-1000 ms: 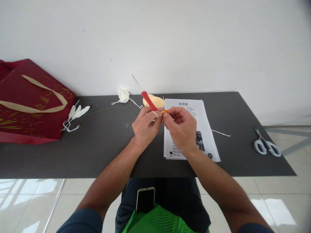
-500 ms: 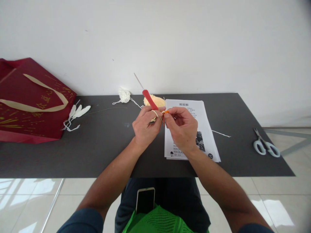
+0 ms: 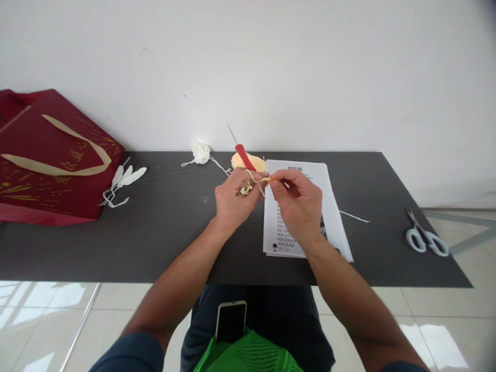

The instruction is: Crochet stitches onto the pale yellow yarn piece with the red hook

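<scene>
My left hand [image 3: 237,199] is closed around a crochet hook with a red handle [image 3: 245,156], its metal shaft pointing up and away toward the wall. Cream yarn [image 3: 253,177] passes over the left fingers, and a small piece of cream crochet work [image 3: 245,190] shows between them. My right hand [image 3: 298,201] pinches a small orange piece [image 3: 272,179] at the end of the yarn, close to the left fingertips. Its exact kind is too small to make out. Behind the hands lies a pale yellow ball of yarn [image 3: 256,163].
Printed sheets [image 3: 337,227] lie under my right hand. White-handled scissors [image 3: 426,240] rest at the right end of the dark table [image 3: 163,243]. At left are a red gift bag [image 3: 54,191] and white crocheted pieces [image 3: 129,177]. A white yarn bundle [image 3: 201,153] sits near the wall.
Both hands have shifted slightly right, and the crochet hook with them. The right fingertips have drawn a little away from the left, exposing more yarn between them.
</scene>
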Available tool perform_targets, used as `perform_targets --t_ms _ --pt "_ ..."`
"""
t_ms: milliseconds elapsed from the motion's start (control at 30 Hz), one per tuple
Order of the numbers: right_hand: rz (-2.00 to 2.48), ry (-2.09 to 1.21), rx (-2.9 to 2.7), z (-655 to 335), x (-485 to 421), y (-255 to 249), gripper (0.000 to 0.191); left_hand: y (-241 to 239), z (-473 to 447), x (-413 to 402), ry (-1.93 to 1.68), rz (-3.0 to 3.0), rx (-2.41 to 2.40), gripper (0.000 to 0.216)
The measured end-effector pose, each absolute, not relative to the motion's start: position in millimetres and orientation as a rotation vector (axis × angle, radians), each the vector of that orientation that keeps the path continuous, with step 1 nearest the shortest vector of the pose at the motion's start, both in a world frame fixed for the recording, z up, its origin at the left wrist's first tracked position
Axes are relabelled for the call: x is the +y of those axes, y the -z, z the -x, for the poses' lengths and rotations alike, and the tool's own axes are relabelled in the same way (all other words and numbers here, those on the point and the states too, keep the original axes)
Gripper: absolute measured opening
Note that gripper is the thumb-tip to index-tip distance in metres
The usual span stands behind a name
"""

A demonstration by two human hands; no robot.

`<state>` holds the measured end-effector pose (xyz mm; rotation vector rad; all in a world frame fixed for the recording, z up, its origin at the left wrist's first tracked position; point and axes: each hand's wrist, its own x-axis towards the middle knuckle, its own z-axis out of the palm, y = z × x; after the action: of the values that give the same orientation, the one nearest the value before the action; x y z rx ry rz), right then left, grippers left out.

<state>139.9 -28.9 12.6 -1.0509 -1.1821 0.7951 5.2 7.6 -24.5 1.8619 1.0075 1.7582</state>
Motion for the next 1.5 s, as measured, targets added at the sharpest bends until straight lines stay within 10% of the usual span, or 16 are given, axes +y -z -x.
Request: perform_targets --t_ms 1500 --pt "1.166 -0.958 -1.078 -147.6 -19.8 -13.2 0.017 21.6 4.3 12.2 -1.602 -2.145 0.988 0.011"
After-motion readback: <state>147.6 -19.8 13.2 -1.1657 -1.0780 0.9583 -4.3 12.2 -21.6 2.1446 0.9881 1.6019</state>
